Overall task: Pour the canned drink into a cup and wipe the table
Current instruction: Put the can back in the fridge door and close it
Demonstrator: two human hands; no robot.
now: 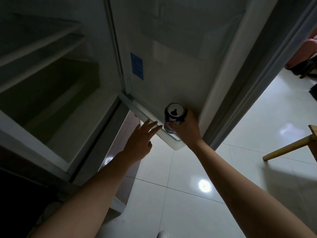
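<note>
A dark blue drink can (174,115) with a silver top and an open mouth stands upright in the bottom shelf (151,124) of the open fridge door. My right hand (187,129) grips the can from the right side, fingers curled round it. My left hand (142,140) reaches out with straight fingers, its tips touching the front rim of that door shelf just left of the can. No cup or cloth is in view.
The open fridge door (180,66) hangs ahead; the dark fridge interior (48,93) with shelves is at the left. Glossy white floor tiles (171,186) lie below. A wooden furniture leg (289,148) juts in at the right.
</note>
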